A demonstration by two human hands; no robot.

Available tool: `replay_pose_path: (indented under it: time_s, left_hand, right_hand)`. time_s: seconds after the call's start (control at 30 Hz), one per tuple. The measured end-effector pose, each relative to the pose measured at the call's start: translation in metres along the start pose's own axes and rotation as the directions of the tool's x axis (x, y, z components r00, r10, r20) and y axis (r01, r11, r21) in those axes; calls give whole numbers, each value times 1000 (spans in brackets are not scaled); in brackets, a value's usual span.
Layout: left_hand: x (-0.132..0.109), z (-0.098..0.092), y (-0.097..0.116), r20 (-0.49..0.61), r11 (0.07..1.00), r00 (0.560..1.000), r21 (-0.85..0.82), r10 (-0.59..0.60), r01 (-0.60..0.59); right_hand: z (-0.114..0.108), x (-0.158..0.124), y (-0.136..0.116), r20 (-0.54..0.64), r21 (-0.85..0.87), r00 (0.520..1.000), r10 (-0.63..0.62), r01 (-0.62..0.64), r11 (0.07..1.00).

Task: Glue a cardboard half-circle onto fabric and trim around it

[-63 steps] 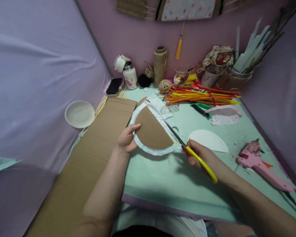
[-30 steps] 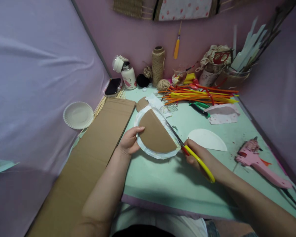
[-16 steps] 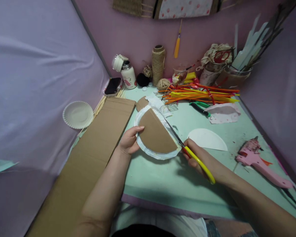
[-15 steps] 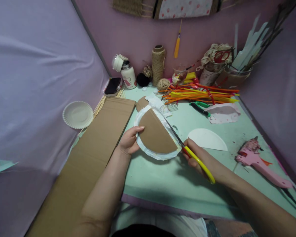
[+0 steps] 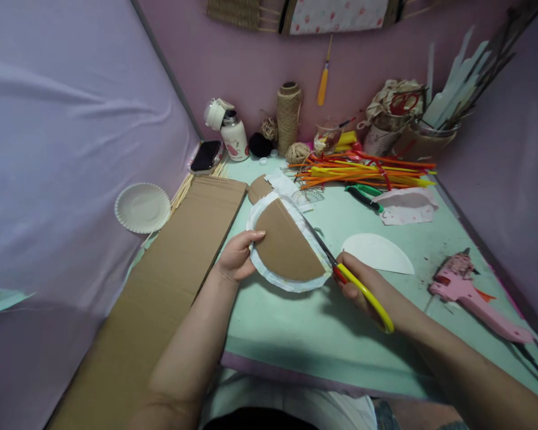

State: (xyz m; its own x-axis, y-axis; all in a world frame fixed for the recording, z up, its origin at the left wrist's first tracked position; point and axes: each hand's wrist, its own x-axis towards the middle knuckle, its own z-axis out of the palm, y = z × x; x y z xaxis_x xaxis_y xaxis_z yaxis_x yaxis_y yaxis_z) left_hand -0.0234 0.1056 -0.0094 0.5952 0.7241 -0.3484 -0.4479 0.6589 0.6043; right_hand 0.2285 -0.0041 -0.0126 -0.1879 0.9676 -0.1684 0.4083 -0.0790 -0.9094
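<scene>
- On the tabletop [image 5: 296,322], a half-disc [image 5: 287,248] of cardboard on white paper is pinched by the left hand [image 5: 235,260].
- Scissors [image 5: 341,272] are gripped by the right hand [image 5: 363,286], blades along the straight edge; a white margin remains untrimmed around the curve.

Cardboard sheet [image 5: 170,269] left of half-plate [image 5: 287,248]; glue gun [image 5: 470,295] far right; straws [image 5: 363,170] behind.

Lilac cloth walls [image 5: 72,119] close round a mint-green table [image 5: 296,322] with a pink back wall [image 5: 251,54].
</scene>
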Motion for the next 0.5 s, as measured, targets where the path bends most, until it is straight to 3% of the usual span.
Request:
replay_pose_path:
  time_s: [0.5]
  left_hand:
    - [2,1,0,-25,999,999,-39,32,-33]
  right_hand:
    - [-2,2,-3,-54,-23,998,31,-33,999]
